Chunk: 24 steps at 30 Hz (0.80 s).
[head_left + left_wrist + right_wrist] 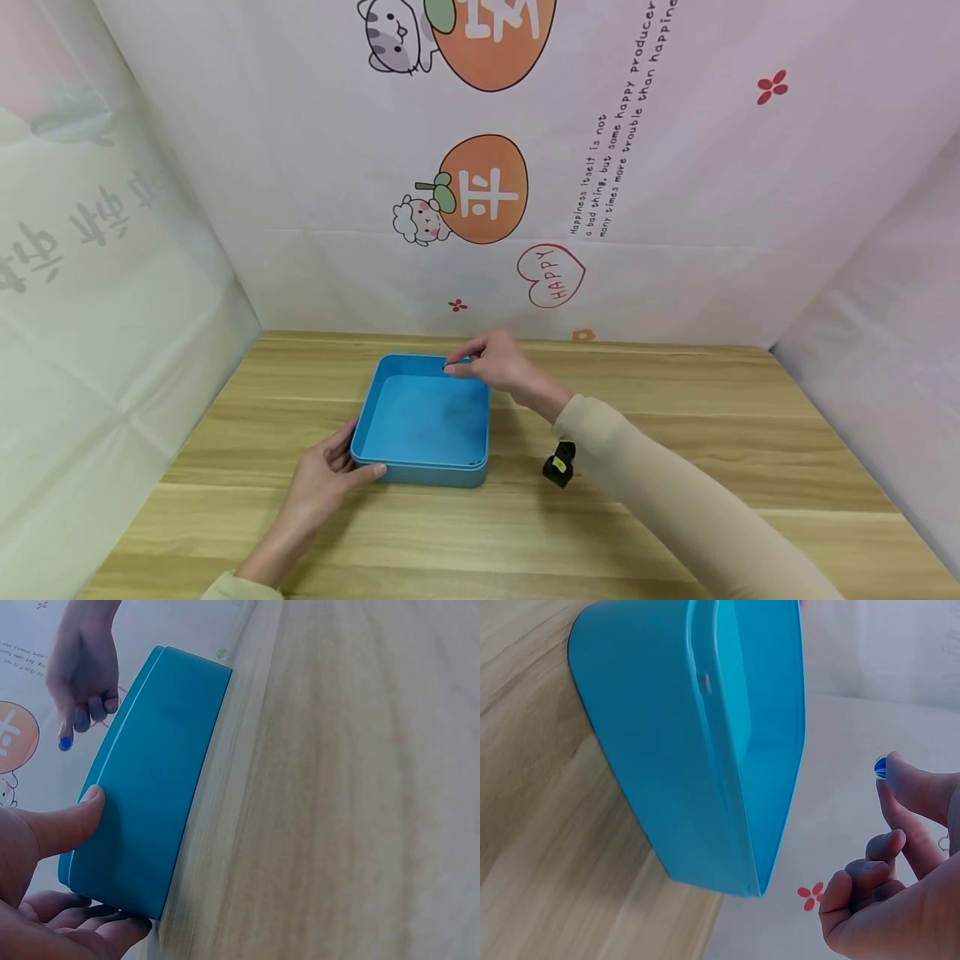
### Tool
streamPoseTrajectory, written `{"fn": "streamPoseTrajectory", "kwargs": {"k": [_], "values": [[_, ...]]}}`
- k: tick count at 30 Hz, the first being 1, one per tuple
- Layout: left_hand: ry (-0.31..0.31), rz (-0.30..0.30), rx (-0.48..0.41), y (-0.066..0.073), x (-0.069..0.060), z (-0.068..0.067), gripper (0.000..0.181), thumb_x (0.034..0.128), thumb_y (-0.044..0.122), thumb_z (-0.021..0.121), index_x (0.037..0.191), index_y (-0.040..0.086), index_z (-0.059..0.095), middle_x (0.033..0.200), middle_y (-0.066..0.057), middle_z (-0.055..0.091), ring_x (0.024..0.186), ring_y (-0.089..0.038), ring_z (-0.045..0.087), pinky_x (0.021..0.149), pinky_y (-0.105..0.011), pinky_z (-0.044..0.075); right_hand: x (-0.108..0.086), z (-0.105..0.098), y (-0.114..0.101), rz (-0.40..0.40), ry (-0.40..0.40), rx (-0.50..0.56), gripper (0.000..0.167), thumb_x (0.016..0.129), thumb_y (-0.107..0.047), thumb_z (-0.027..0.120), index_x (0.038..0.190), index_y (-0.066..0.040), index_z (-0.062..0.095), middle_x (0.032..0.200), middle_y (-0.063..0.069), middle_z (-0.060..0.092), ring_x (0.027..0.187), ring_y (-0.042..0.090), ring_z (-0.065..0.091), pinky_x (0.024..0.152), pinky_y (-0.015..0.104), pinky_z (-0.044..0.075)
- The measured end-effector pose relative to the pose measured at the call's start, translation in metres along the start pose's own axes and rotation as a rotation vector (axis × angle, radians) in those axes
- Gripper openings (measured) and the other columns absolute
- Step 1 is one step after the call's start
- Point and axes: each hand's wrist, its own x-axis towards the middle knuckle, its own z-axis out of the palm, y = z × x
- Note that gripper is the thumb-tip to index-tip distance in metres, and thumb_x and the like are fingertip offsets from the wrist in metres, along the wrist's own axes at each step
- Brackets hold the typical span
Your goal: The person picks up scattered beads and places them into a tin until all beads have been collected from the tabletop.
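Note:
A shallow square blue box (pixel 431 421) with no lid on it stands on the wooden table. My left hand (pixel 321 483) grips its near left corner. The thumb (pixel 71 825) lies on the front wall and the fingers (pixel 112 934) are around the side. Over the far right part of the box, my right hand (pixel 498 362) pinches a small round blue marble (pixel 881 766) between thumb and forefinger. In the right wrist view the marble looks glassy, and the other fingers (pixel 866 874) are curled in. Small dark specks (pixel 476 462) show at the box's near right corner.
The wooden table (pixel 675 467) runs back to a printed white cloth wall (pixel 652 283), with more cloth at left and right. A small black object (pixel 558 467) with a yellow mark is seen beside the right sleeve (pixel 645 475).

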Motion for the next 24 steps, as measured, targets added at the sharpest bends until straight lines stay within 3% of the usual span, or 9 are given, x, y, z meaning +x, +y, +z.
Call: {"fn": "streamPoseTrajectory", "kwargs": {"k": [14, 24], "values": [[-0.005, -0.004, -0.002, 0.002, -0.001, 0.0, 0.095, 0.0899, 0.014, 0.088, 0.163, -0.005, 0.029, 0.164, -0.027, 0.032, 0.148, -0.039, 0.038, 0.11, -0.043, 0.046, 0.008, 0.026, -0.004, -0.018, -0.015, -0.003, 0.01, 0.094, -0.017, 0.084, 0.099, -0.008, 0.086, 0.078, 0.004, 0.057, 0.07, 0.019, 0.046, 0.062, 0.029, 0.032], [-0.004, 0.0, 0.006, 0.002, -0.001, 0.0, 0.095, 0.0896, 0.014, 0.088, 0.162, -0.005, 0.03, 0.164, -0.027, 0.032, 0.147, -0.039, 0.038, 0.11, -0.044, 0.046, 0.01, 0.038, -0.002, 0.018, -0.012, 0.007, 0.008, 0.093, -0.017, 0.085, 0.097, -0.01, 0.086, 0.09, 0.002, 0.064, 0.081, 0.02, 0.049, 0.067, 0.031, 0.035]]}}
